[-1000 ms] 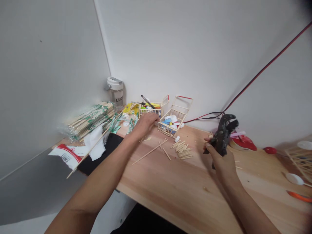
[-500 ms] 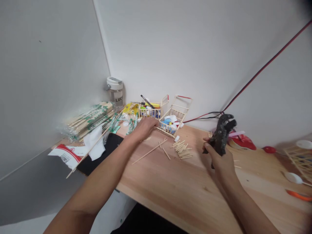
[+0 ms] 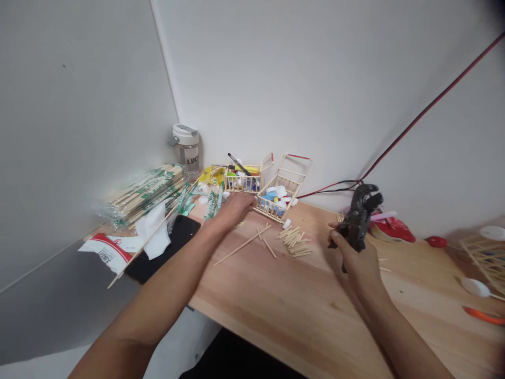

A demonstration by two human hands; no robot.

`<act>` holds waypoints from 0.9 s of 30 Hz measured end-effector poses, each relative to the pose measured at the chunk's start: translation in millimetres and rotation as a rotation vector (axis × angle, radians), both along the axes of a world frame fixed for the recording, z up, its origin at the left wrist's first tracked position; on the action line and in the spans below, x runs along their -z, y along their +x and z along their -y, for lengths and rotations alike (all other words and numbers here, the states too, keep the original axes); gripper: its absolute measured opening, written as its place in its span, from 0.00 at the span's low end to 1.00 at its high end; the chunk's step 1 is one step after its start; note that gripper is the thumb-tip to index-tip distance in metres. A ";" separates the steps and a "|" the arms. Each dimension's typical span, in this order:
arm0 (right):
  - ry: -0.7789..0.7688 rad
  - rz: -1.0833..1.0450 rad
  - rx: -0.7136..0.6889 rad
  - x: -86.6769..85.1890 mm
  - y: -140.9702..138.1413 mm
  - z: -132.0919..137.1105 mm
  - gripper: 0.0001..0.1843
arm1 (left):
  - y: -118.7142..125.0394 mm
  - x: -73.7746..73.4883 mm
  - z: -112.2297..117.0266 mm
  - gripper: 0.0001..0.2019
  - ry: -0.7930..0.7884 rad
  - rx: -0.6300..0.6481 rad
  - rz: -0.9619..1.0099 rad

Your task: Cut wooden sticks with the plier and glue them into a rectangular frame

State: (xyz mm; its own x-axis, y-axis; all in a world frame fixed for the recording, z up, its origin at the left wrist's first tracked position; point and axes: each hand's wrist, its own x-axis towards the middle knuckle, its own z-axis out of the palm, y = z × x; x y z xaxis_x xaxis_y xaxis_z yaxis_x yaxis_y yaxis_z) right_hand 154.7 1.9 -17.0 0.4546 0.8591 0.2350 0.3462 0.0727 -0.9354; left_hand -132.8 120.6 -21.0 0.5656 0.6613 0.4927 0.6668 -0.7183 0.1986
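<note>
My left hand lies low on the wooden tabletop, fingers together and pointing right, just short of a small wooden-stick crate holding colourful plastic bottle caps. Whether those fingers pinch anything is hidden. A second stick crate with pens and coloured items stands behind them. My right hand grips dark, worn metal cutting pliers, jaws pointing up. Between my hands lie several cut sticks and a few longer wooden sticks.
A bundle of wrapped wooden sticks, a plastic bottle, a black phone and white tissue crowd the left. A red-and-black cable runs along the wall. Right: a red object, a stick lattice, a white spoon.
My left hand has drawn slightly down and away from the crates. The pliers in my right hand have shifted slightly left, still held.
</note>
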 end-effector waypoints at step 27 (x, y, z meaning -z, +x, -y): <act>-0.009 -0.025 -0.022 1.1 -2.3 1.7 0.16 | -6.0 -25.2 2.7 0.07 0.089 0.018 0.202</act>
